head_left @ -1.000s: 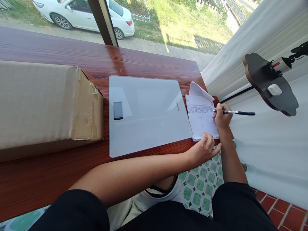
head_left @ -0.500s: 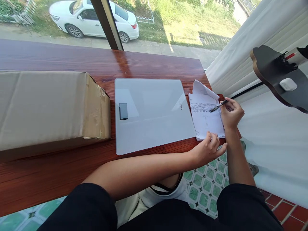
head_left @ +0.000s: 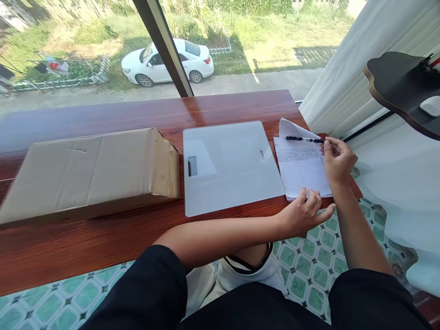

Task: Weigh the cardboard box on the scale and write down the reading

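Observation:
A black pen [head_left: 305, 139] is pinched in my right hand [head_left: 338, 160], its far end pointing left over the upper part of a notepad [head_left: 302, 172]. Lines of small handwriting cover the notepad's upper page, and its top sheet edge curls up. My left hand [head_left: 305, 213] rests at the lower edge of the notepad, fingers apart and loosely bent, holding nothing. To the left of the notepad lies a flat white scale [head_left: 230, 174] with a small grey display [head_left: 192, 166] near its left side.
A long cardboard box [head_left: 96, 174] sits on the reddish wooden table [head_left: 137, 243] left of the scale. A dark shelf [head_left: 395, 87] juts out at the upper right before a white curtain [head_left: 388, 178]. Beyond the window stands a white car [head_left: 168, 64].
The pen has swung from slanting down over the writing to nearly level above it. My left hand stays by the notepad's lower edge. The camera view has shifted left and up.

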The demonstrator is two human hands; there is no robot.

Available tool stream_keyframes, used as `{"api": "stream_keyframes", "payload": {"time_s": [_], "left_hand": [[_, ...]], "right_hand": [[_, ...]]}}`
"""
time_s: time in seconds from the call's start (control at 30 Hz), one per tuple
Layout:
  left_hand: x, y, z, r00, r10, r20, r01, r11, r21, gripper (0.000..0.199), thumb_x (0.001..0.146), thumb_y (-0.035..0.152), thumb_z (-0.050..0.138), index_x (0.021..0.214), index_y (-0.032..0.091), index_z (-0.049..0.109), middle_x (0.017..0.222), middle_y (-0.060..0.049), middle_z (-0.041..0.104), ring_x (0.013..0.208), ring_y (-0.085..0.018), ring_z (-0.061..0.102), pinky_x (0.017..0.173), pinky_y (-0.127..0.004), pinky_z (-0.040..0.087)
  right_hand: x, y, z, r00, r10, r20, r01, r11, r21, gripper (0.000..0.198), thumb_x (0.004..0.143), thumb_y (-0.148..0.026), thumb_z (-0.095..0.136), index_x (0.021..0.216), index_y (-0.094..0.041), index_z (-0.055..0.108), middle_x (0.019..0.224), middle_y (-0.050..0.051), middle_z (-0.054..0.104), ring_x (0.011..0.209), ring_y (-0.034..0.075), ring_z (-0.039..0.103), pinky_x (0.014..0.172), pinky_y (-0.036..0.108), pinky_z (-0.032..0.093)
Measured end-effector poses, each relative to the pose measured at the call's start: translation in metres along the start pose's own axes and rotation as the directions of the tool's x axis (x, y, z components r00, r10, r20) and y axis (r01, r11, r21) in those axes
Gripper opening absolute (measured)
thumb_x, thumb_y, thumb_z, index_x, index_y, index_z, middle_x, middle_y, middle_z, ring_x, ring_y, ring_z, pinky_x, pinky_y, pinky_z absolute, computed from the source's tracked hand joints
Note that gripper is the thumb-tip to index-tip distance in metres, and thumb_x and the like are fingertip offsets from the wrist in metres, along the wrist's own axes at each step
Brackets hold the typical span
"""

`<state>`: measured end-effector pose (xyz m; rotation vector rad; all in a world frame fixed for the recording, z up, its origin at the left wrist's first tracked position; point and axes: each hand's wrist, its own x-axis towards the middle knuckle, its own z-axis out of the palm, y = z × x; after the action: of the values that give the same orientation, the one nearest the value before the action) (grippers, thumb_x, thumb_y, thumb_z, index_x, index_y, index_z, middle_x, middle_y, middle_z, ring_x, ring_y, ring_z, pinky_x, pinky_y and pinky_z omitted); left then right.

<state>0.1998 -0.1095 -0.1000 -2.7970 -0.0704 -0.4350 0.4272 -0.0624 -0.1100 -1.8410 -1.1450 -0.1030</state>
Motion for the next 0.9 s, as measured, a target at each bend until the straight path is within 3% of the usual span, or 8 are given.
{"api": "stream_keyframes", "payload": {"time_s": [0.1, 0.23, 0.43, 0.57, 0.73, 0.9], "left_hand": [[-0.001, 0.002, 0.004, 0.999, -0.023, -0.026, 0.024, 0.999, 0.03, 0.055, 0.101, 0.022, 0.032, 0.156, 0.018, 0.034, 0.14, -0.022, 0.06, 0.122, -0.029, 0.062, 0.103, -0.05, 0.044], [-0.003, 0.003, 0.01, 0.997, -0.029, -0.072, 0.033, 0.997, 0.069, 0.055, 0.101, 0.024, 0.033, 0.156, 0.02, 0.034, 0.138, -0.02, 0.06, 0.117, -0.029, 0.064, 0.103, -0.05, 0.043], [-0.006, 0.004, 0.015, 0.99, 0.014, -0.141, 0.001, 0.994, 0.106, 0.056, 0.1, 0.028, 0.039, 0.155, 0.021, 0.035, 0.139, -0.018, 0.057, 0.114, -0.03, 0.064, 0.106, -0.055, 0.039], [-0.007, 0.002, 0.016, 0.969, 0.082, -0.233, -0.061, 0.993, 0.098, 0.053, 0.1, 0.027, 0.041, 0.152, 0.021, 0.039, 0.126, -0.015, 0.064, 0.116, -0.027, 0.061, 0.109, -0.055, 0.038], [-0.018, -0.01, 0.002, 0.945, 0.183, -0.27, -0.175, 0.983, 0.053, 0.052, 0.098, 0.024, 0.045, 0.151, 0.022, 0.043, 0.114, -0.01, 0.066, 0.106, -0.022, 0.061, 0.102, -0.048, 0.044], [-0.052, -0.033, -0.026, 0.937, 0.132, -0.325, -0.119, 0.991, 0.061, 0.054, 0.096, 0.025, 0.053, 0.149, 0.024, 0.045, 0.108, -0.006, 0.066, 0.1, -0.017, 0.059, 0.1, -0.041, 0.047]], "right_hand": [[0.0, 0.003, 0.001, 1.0, 0.005, -0.019, -0.004, 1.0, 0.027, 0.045, 0.101, -0.052, 0.052, 0.118, -0.015, 0.07, 0.098, 0.013, 0.075, 0.082, 0.022, 0.074, 0.081, 0.04, 0.062], [0.0, 0.005, 0.004, 0.998, -0.046, 0.042, 0.046, 0.999, -0.008, 0.041, 0.099, -0.05, 0.054, 0.113, -0.015, 0.072, 0.097, 0.012, 0.075, 0.085, 0.024, 0.074, 0.081, 0.039, 0.06], [0.002, -0.001, 0.008, 0.987, -0.114, 0.11, 0.129, 0.981, -0.142, 0.031, 0.092, -0.036, 0.056, 0.106, -0.014, 0.074, 0.093, 0.013, 0.074, 0.079, 0.023, 0.07, 0.085, 0.039, 0.056], [0.003, 0.001, 0.01, 0.985, -0.093, 0.143, 0.118, 0.977, -0.178, 0.037, 0.091, -0.034, 0.05, 0.109, -0.012, 0.073, 0.095, 0.015, 0.074, 0.084, 0.026, 0.069, 0.086, 0.04, 0.054], [0.005, 0.006, 0.011, 0.984, -0.09, 0.156, 0.118, 0.976, -0.18, 0.042, 0.092, -0.029, 0.04, 0.113, -0.013, 0.073, 0.105, 0.015, 0.074, 0.103, 0.029, 0.07, 0.096, 0.041, 0.051], [0.004, 0.005, 0.011, 0.984, -0.056, 0.171, 0.09, 0.977, -0.196, 0.041, 0.091, -0.03, 0.043, 0.113, -0.013, 0.073, 0.108, 0.016, 0.074, 0.099, 0.028, 0.07, 0.095, 0.041, 0.052]]}}
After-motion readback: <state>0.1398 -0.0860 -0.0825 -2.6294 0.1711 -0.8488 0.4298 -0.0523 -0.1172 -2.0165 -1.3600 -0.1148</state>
